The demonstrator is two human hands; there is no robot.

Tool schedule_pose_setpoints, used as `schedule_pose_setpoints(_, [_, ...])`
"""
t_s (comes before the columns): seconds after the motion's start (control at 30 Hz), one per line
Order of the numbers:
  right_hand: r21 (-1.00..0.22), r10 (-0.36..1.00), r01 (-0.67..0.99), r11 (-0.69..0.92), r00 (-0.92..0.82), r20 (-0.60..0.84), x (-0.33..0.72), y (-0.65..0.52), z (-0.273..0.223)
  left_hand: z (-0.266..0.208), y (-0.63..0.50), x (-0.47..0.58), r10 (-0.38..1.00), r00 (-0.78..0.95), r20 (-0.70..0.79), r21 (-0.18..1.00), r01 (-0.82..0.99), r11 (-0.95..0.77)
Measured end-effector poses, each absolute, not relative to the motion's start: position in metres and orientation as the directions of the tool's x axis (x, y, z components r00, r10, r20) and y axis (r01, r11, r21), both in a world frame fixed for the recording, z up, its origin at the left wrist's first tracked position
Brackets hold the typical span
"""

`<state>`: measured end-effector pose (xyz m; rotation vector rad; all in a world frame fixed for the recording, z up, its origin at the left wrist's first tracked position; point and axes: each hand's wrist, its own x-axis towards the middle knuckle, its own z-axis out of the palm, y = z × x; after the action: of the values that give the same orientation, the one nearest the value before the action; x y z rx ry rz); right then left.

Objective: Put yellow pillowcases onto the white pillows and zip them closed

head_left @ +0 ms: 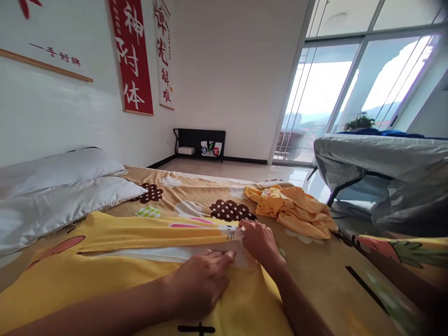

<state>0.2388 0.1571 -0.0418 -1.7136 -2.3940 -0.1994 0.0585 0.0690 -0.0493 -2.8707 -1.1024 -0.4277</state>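
A yellow garment [105, 273] with a printed cartoon animal face lies spread on the bed in front of me. Its far part is folded over in a long strip, which shows pink shapes and whiskers, and a white area lies under the fold. My right hand [259, 240] is closed on the right end of this strip, fingertips pinching the cloth. Closer to me, my left hand [206, 282] rests on the garment with its fingers stretched out toward the right. Part of the print beneath the left hand is hidden.
A crumpled orange cloth [294, 207] lies beyond my right hand on the patterned bedsheet [189, 189]. White pillows [80, 196] are at the left. A plastic-covered table [378, 151] stands at the right, near glass doors [322, 93]. A low black shelf [191, 137] stands by the far wall.
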Motion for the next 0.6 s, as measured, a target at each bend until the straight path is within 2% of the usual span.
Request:
schedule_pose_setpoints(0.1, [-0.095, 0.911, 0.954, 0.283, -0.237, 0.338, 0.248, 0.156, -0.040, -0.048, 0.077, 0.068, 0.737, 0.654, 0.169, 0.145, 0.723, -0.675])
schedule_pose_setpoints(0.17, [-0.137, 0.915, 0.957, 0.257, -0.195, 0.353, 0.253, 0.157, -0.037, -0.045, 0.088, 0.078, 0.789, 0.608, 0.084, 0.175, 0.771, -0.612])
schedule_pose_setpoints(0.27, [-0.158, 0.927, 0.963, 0.219, -0.155, 0.340, 0.258, 0.159, -0.035, -0.044, 0.111, 0.094, 0.855, 0.517, 0.044, 0.207, 0.833, -0.514])
schedule_pose_setpoints(0.4, [-0.154, 0.925, 0.964, 0.218, -0.153, 0.349, 0.260, 0.160, -0.036, -0.047, 0.131, 0.102, 0.863, 0.504, -0.036, 0.244, 0.842, -0.482])
schedule_pose_setpoints(0.5, [-0.168, 0.910, 0.958, 0.234, -0.155, 0.384, 0.260, 0.160, -0.039, -0.047, 0.128, 0.105, 0.871, 0.479, -0.108, 0.183, 0.871, -0.456])
schedule_pose_setpoints(0.6, [-0.195, 0.904, 0.957, 0.216, -0.120, 0.410, 0.261, 0.159, -0.041, -0.047, 0.120, 0.112, 0.889, 0.457, -0.033, 0.071, 0.888, -0.455])
